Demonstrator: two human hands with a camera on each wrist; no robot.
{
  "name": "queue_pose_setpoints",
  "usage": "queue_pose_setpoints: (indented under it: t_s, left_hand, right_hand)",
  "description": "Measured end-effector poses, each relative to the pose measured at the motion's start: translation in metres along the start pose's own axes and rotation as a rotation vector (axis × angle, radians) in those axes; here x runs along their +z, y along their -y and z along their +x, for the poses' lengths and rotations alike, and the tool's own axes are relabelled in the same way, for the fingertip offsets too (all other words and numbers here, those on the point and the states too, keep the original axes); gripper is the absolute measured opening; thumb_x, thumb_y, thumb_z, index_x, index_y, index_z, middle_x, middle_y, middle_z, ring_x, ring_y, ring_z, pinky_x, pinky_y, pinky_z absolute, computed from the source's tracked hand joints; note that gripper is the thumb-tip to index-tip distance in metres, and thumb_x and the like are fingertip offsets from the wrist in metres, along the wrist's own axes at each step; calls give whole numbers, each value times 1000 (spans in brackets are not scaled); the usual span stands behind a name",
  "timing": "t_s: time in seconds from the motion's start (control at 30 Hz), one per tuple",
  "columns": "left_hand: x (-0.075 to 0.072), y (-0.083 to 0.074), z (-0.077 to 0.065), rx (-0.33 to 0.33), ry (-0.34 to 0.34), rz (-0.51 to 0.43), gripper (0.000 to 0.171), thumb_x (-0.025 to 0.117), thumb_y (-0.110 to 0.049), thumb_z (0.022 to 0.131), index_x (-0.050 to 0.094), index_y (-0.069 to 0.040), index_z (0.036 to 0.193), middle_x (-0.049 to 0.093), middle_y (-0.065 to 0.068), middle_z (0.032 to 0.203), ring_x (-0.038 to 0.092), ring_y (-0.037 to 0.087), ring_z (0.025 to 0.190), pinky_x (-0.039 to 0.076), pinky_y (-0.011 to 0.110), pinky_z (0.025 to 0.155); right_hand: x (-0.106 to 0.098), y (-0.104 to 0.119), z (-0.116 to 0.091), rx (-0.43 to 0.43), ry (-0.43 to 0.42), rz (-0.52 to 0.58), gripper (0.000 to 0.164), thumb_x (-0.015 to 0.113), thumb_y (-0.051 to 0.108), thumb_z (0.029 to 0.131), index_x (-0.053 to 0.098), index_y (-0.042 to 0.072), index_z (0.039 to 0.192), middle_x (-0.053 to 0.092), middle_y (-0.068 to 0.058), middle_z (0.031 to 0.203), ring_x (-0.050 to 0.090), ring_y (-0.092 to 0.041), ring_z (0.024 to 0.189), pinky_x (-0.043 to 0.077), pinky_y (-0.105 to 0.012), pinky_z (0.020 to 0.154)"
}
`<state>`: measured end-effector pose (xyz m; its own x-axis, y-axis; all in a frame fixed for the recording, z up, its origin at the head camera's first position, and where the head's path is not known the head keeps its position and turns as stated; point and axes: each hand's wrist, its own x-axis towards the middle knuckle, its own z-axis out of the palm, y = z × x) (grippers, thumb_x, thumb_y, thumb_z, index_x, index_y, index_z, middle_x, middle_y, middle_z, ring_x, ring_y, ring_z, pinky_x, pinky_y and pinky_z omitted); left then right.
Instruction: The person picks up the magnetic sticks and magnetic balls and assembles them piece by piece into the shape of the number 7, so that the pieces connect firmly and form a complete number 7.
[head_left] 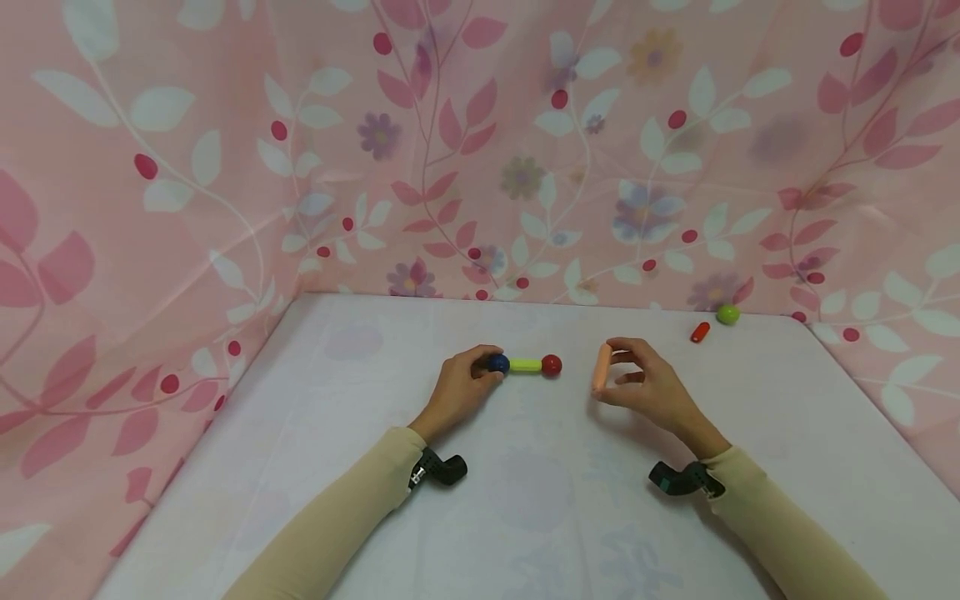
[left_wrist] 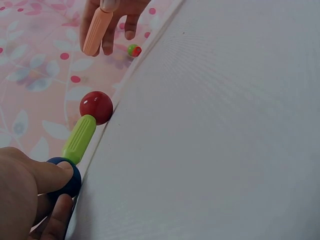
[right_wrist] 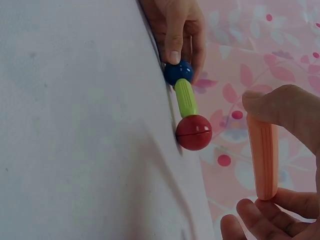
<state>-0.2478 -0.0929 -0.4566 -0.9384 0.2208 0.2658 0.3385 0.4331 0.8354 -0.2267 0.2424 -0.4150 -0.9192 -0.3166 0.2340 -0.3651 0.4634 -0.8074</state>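
Note:
My left hand [head_left: 459,387] pinches a blue ball [head_left: 498,363] between thumb and fingers. From that ball a ridged yellow-green rod [head_left: 526,365] runs to the right and ends at a red ball [head_left: 551,365]; the three are joined in one line. In the right wrist view a thin seam crosses the red ball [right_wrist: 194,132]. Off to the right, my right hand [head_left: 651,387] grips an orange ridged rod [head_left: 602,368] by its two ends, thumb at one end and fingertips at the other. A gap separates this orange rod from the red ball.
Farther back on the right of the white-covered table [head_left: 525,500] lie a short red rod [head_left: 700,332] and a green ball [head_left: 728,314]. A pink floral cloth [head_left: 480,167] hangs behind the table and along its sides.

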Motion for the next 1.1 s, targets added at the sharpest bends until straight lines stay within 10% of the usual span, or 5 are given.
queue_pose_setpoints:
  t_s: [1.1]
  left_hand:
    - [1,1,1,8,-6,1,38,77,-6,95,69,-8,133,72,6,118,67,16,97,56,35,90]
  right_hand:
    - [30,13,-2,-42,60,53,79,94,17,80,49,5,143,54,-11,138,53,-34,125,51,-55,97]
